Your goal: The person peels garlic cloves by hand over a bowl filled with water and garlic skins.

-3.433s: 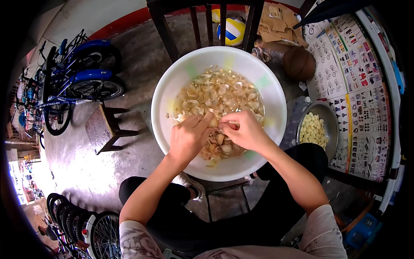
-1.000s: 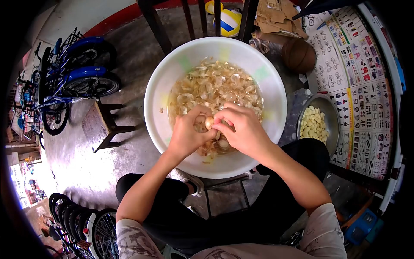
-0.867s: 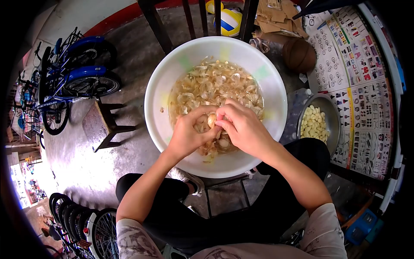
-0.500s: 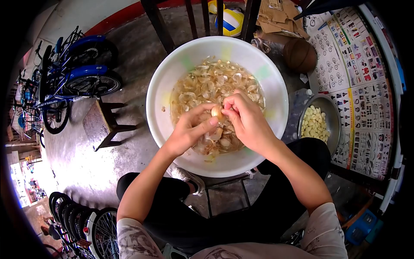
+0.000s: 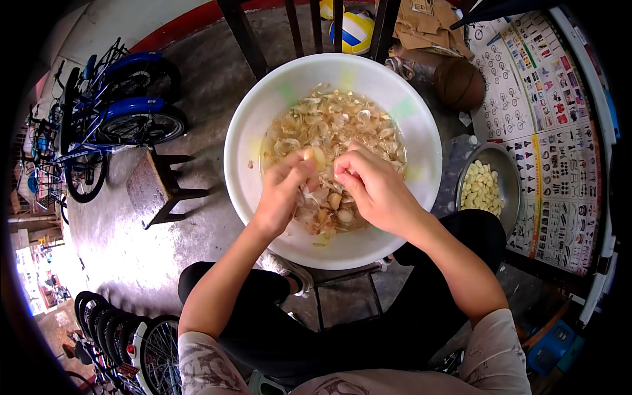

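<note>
Over a wide white basin, my left hand pinches a pale garlic clove between thumb and fingers. My right hand is just to the right of it, apart from the clove, with thumb and forefinger pressed together; whatever is in that pinch is too small to make out. Below both hands, water in the basin carries a thick layer of brown garlic skins. Several unpeeled-looking cloves show among the skins near the front.
To the right, a metal bowl holds many peeled cloves. A wooden stool stands at left, near bicycles. Dark chair slats rise behind the basin. A basketball and a volleyball lie beyond.
My hands have drawn apart. The left hand has moved slightly up and left with the clove, and the right hand has let go of it and come down a little.
</note>
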Demonstrator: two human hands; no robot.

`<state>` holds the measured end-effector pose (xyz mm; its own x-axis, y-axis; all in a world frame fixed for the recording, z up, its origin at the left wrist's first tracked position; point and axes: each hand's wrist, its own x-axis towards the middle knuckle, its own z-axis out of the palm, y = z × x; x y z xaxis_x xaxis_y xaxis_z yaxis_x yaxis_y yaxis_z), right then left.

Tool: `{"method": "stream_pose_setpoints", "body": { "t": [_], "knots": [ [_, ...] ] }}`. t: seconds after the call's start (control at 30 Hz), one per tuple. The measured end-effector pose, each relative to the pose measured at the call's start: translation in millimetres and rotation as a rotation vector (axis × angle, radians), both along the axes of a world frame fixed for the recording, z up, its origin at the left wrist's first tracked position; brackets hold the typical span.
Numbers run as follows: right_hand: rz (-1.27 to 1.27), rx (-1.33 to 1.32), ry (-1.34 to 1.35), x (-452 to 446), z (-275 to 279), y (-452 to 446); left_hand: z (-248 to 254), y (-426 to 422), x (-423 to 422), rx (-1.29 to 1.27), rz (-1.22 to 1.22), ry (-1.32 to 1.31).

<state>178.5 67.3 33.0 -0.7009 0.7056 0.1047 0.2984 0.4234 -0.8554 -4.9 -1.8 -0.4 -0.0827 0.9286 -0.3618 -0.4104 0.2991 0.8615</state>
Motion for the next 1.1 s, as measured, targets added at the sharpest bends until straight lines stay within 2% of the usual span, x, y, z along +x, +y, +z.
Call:
{"method": "stream_pose_setpoints", "body": {
  "t": [0.13,0.2,0.23,0.3,0.33,0.37,0.43,0.47,0.53,0.67,0.73,0.87,0.93,1.1],
  "knots": [
    [-0.004,-0.087,0.049,4,2,3,4,1,0,0.003,0.021,-0.071],
    [-0.079,-0.077,0.084,1,8,2,-2,-1,0,0.05,-0.063,0.22],
    [-0.153,-0.065,0.118,0,10,2,-2,-2,2,0.05,-0.063,0.219],
    [-0.157,-0.046,0.11,0,6,3,1,-3,11,0.236,-0.128,0.637],
    [-0.162,-0.027,0.103,0,4,3,-1,-5,13,0.281,-0.102,0.744],
    [-0.165,-0.026,0.102,1,2,3,-3,-8,16,0.283,-0.105,0.743],
    [-0.16,-0.032,0.083,1,0,2,-7,-13,20,0.369,0.002,0.997],
    [-0.16,-0.034,0.084,2,0,2,-8,-13,21,0.368,0.001,0.998],
    [-0.164,-0.046,0.017,3,-2,0,-10,-12,21,0.561,0.045,1.243],
    [-0.152,-0.13,0.04,-1,-19,-4,-13,-9,20,0.624,0.034,1.301],
    [-0.148,-0.282,0.09,-3,-22,-4,-17,-8,19,0.564,0.015,1.265],
    [-0.086,-0.203,0.103,-7,-19,-2,-19,-5,17,0.62,0.056,1.312],
    [-0.064,-0.163,0.118,-8,-19,-3,-15,-7,17,0.555,0.045,1.27],
    [-0.04,-0.188,0.111,-8,-11,-3,-10,-6,14,0.606,0.076,1.142]
  ]
}}
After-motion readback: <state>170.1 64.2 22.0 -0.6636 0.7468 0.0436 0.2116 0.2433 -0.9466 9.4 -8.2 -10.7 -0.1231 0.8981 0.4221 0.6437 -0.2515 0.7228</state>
